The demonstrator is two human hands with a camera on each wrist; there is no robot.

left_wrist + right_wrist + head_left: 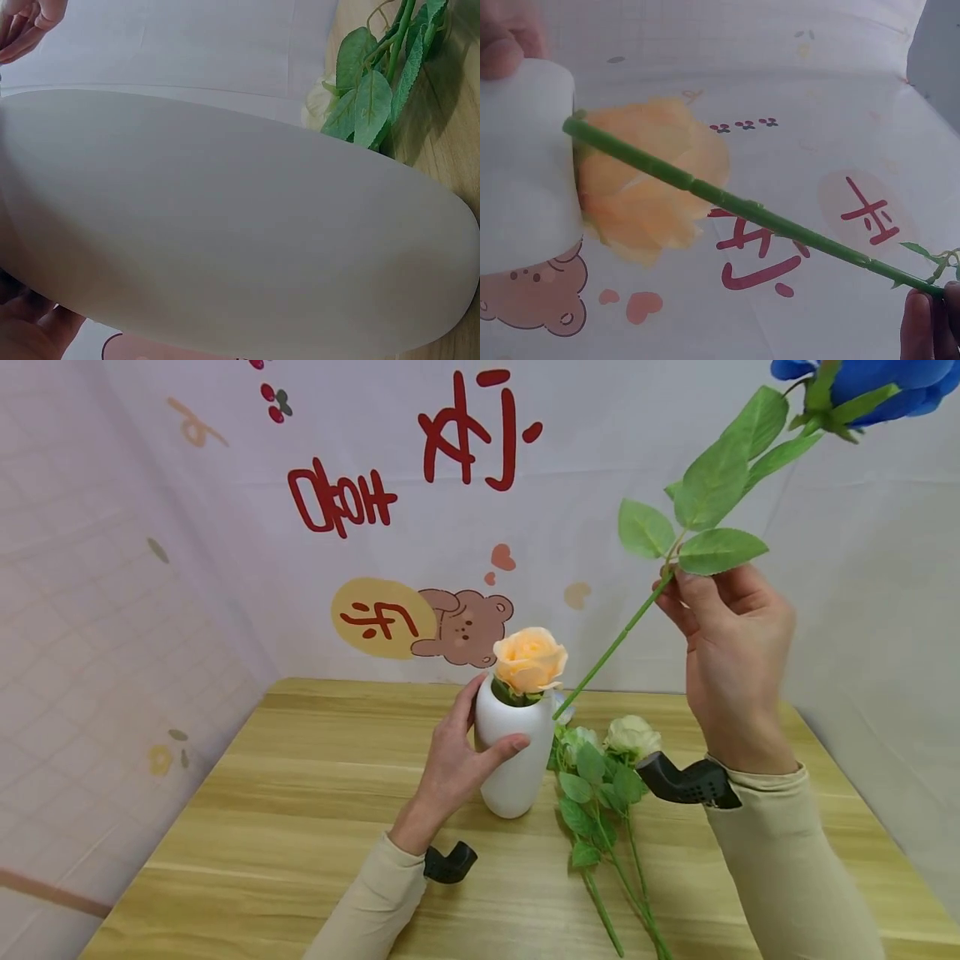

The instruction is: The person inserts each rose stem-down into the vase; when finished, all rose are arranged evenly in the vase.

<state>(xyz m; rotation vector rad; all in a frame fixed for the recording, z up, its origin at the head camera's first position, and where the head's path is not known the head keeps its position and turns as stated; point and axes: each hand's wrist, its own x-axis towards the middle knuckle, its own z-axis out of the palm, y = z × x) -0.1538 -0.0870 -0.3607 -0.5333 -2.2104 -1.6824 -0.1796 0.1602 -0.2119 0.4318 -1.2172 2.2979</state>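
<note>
A white vase (512, 768) stands on the table, and my left hand (462, 752) grips its side, thumb across the front. An orange-yellow rose (529, 660) sits in the vase mouth. With thumb and fingertips my right hand (731, 635) pinches the green stem of a blue rose (877, 393), whose bloom runs past the top right edge of the head view. The bare lower end of the stem (727, 200) slants down to near the vase rim; whether it touches cannot be told. In the left wrist view the vase (225, 225) fills most of the frame.
Right of the vase, several stems with green leaves (592, 802) and pale blooms, among them a cream rose (632, 737), lie on the wooden table (300, 827). Behind stands a white printed backdrop (600, 443) with red characters and a cartoon bear (468, 627).
</note>
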